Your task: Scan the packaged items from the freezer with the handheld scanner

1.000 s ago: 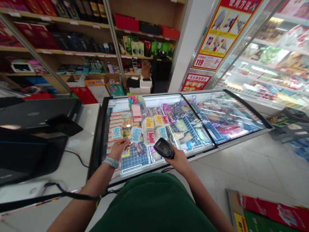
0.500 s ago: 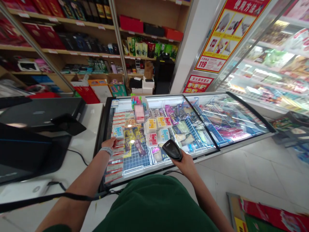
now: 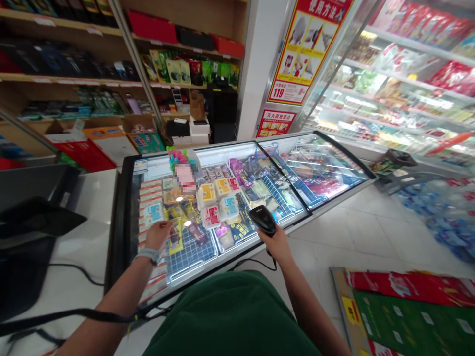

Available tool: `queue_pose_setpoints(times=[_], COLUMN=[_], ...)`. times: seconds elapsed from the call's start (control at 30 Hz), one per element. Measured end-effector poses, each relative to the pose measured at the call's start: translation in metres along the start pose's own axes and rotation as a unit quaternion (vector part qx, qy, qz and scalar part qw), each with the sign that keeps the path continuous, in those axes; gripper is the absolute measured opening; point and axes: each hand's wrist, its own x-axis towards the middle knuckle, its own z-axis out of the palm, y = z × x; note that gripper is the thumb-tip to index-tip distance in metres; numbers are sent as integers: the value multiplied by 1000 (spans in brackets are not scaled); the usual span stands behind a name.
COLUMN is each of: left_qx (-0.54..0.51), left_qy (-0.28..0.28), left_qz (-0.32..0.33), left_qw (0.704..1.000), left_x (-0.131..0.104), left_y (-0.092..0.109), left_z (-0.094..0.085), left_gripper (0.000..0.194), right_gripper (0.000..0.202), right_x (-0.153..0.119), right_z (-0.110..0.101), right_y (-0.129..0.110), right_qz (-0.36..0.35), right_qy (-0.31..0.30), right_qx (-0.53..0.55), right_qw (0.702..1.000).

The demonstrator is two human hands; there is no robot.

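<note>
My right hand (image 3: 276,244) grips a black handheld barcode scanner (image 3: 262,220), its head pointing toward the glass-topped chest freezer (image 3: 189,278). Over the freezer's left part is my left hand (image 3: 158,236), with a pale band on the wrist. Its fingers are curled together, and no object shows in them. Just beyond it, a white tub with a blue label (image 3: 153,212) rests on the glass. Farther right stands a group of several white tubs, among them a yellow-labelled tub (image 3: 207,194), a red-labelled tub (image 3: 211,216) and another blue-labelled tub (image 3: 229,206).
A blurred-out pink item (image 3: 185,178) with colourful trim stands on the freezer. To the left is a white counter (image 3: 89,237) with a black device (image 3: 29,242). The scanner's cable (image 3: 256,261) loops by my waist. Shelves (image 3: 70,77) stand behind; a display bin (image 3: 408,306) is at lower right.
The view has turned to the right. My left hand has moved rightward past the lone blue-labelled tub, which stays on the glass. My right hand still holds the scanner.
</note>
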Motion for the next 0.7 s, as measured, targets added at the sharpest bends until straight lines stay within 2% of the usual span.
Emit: queue_pose_setpoints(times=[0.2, 0.3, 0.37, 0.5, 0.6, 0.7], left_qx=[119, 172, 199, 218, 206, 165], left_qy=[-83, -97, -104, -79, -54, -72], left_qz=[170, 201, 201, 182, 142, 90], left_qw=[975, 960, 954, 956, 967, 980], left_x=[-47, -55, -57, -57, -58, -57], left_y=[51, 74, 83, 81, 67, 47], left_z=[67, 94, 105, 107, 96, 89], left_gripper=[36, 34, 38, 43, 50, 50], right_gripper=[37, 39, 38, 37, 37, 37], right_x=[0, -4, -8, -13, -15, -15], right_z=[-8, -11, -14, -18, -18, -16], right_y=[23, 25, 25, 28, 33, 35], right_qz=[51, 70, 72, 64, 56, 53], right_qy=[24, 32, 34, 31, 28, 19], right_qx=[92, 140, 158, 155, 144, 136], right_qw=[994, 987, 984, 985, 988, 989])
